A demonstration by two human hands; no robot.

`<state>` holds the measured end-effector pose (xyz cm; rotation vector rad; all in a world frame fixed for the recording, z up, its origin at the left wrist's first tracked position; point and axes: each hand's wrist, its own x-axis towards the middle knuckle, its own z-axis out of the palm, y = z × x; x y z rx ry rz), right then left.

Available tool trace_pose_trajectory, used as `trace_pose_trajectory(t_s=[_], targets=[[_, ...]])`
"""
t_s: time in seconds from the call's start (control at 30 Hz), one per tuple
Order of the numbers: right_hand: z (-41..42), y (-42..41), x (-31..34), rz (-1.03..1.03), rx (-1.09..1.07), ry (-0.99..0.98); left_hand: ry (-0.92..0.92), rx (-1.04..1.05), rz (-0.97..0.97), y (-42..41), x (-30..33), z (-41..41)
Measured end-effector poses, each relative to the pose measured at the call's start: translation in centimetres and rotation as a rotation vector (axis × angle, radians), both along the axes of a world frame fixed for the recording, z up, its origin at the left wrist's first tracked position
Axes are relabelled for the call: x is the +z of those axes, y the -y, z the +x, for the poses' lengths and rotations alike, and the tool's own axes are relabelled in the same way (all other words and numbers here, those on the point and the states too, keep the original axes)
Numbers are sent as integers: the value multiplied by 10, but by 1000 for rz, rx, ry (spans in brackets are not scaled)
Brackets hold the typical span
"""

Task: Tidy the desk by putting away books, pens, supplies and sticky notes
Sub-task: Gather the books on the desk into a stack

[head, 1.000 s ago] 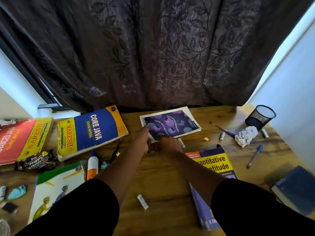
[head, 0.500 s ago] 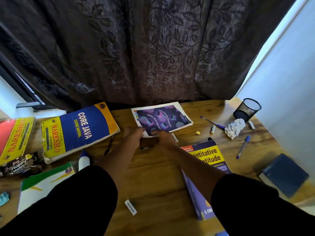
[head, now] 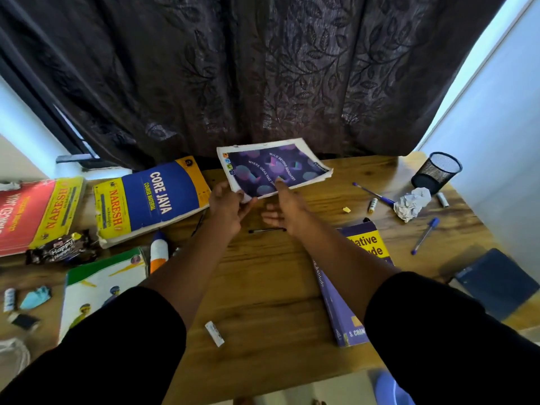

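Note:
A thin purple-covered notebook [head: 274, 168] is tilted up off the wooden desk [head: 263, 293] near the curtain. My left hand [head: 228, 209] grips its near left corner. My right hand [head: 285, 211] holds its near edge, thumb on the cover and fingers spread underneath. A black pen [head: 267, 230] lies on the desk just below both hands. Other books lie around: a blue-and-yellow Core Java book [head: 152, 197] to the left, a purple-and-yellow aptitude book [head: 350, 276] under my right forearm, and a green-and-white book [head: 99, 285] at the near left.
A black mesh pen cup [head: 436, 172] stands at the far right beside crumpled paper [head: 412, 201] and blue pens [head: 425, 235]. A dark blue notebook [head: 493, 282] lies at the right edge. A glue bottle [head: 158, 249], biscuit pack [head: 62, 249], red book [head: 26, 214] and white eraser [head: 214, 333] are scattered about.
The purple notebook has come up off the desk and tilted, held in both hands. The black pen that was under my hands now lies uncovered.

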<state>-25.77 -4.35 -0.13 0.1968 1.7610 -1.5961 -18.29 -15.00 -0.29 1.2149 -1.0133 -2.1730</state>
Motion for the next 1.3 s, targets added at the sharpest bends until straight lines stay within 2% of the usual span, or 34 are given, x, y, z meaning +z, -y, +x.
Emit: trace_pose_trajectory(t_s=[0.07, 0.17, 0.23, 0.3, 0.4, 0.5, 0.6, 0.67, 0.73, 0.83, 0.97, 1.13, 1.3], targets=[[-2, 0, 1, -138, -31, 54, -84, -30, 25, -4, 0, 18], [1, 1, -1, -231, -64, 49, -184, -108, 14, -16, 7, 48], [8, -3, 2, -310, -57, 40, -201, -193, -76, -24, 14, 73], [14, -9, 0, -353, -44, 12, -137, -338, -210, -29, 16, 100], [23, -24, -12, -358, 21, -25, 143, -519, -424, -36, 13, 141], [35, -41, -16, -345, 64, -15, 411, -527, -674, -42, -6, 182], [47, -64, -17, -329, 179, -81, 719, -538, -1036, -55, -18, 224], [54, -78, -22, -280, 273, -158, 875, -718, -1266, -63, -25, 248], [60, -92, -33, -240, 357, -199, 1012, -857, -1381, -71, -31, 267], [71, -112, -37, -140, 510, -152, 1163, -867, -1303, -82, -41, 290], [83, -132, -37, 19, 708, -167, 1154, -820, -1163, -102, -38, 290], [91, -137, -39, 146, 759, -273, 1188, -766, -1207, -97, -32, 280], [97, -132, -51, 279, 723, -464, 1104, -761, -1246, -78, -33, 276]])
